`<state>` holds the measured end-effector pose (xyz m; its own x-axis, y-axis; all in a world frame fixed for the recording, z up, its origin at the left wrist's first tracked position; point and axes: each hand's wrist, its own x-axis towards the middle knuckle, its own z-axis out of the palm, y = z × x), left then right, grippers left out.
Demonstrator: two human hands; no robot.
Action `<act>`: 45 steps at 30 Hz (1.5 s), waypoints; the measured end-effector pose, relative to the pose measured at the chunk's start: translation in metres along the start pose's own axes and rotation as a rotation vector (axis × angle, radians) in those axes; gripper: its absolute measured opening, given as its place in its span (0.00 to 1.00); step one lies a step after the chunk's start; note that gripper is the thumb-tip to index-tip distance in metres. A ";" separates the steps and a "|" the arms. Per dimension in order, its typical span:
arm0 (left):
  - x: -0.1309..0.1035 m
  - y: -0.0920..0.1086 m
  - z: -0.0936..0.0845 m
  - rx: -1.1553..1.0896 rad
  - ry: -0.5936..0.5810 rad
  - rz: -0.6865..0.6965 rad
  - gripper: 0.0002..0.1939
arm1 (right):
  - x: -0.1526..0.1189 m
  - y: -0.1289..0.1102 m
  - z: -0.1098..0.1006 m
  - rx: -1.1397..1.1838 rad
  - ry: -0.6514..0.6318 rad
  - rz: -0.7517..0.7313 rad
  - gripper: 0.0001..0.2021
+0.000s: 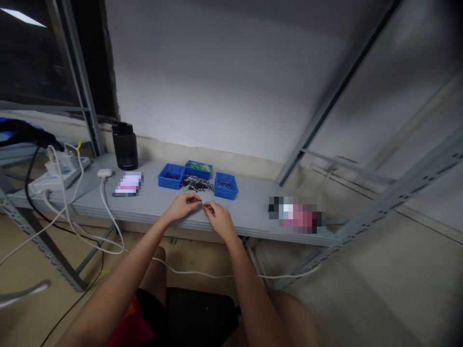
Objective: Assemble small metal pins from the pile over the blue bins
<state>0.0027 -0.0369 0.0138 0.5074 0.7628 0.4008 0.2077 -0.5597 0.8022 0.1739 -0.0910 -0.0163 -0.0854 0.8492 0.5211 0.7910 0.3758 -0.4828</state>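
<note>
My left hand [185, 206] and my right hand [218, 215] meet over the front of the grey shelf, fingertips pinched close together. Something tiny and dark sits between them, too small to name. Just beyond my fingers lies a loose pile of thin black and silvery metal pieces [197, 184]. Around the pile stand three blue bins: the left bin [170, 183] holds dark small parts, the back bin [198, 173] has green and clear bits, and the right bin [226, 192] contains a few thin metallic pieces.
A dark bottle [125, 147] and a lit phone [127, 184] stand left on the shelf [152, 201]. Further left is a white power strip [60, 176] with trailing cables. A blurred-out object [294, 215] lies at the right end. Metal uprights frame both sides.
</note>
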 end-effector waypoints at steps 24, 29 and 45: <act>-0.003 0.000 0.002 0.010 -0.076 -0.043 0.12 | -0.001 0.001 -0.001 0.073 -0.013 -0.177 0.15; -0.003 0.001 0.001 -0.016 -0.071 -0.065 0.12 | -0.001 0.000 -0.001 0.083 0.004 -0.136 0.13; -0.002 -0.003 0.001 0.074 -0.177 0.029 0.12 | 0.000 -0.001 -0.002 0.122 0.041 -0.083 0.15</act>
<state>0.0025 -0.0370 0.0104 0.6518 0.6811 0.3337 0.2489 -0.6077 0.7542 0.1744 -0.0921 -0.0151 -0.1202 0.7984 0.5900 0.7027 0.4883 -0.5176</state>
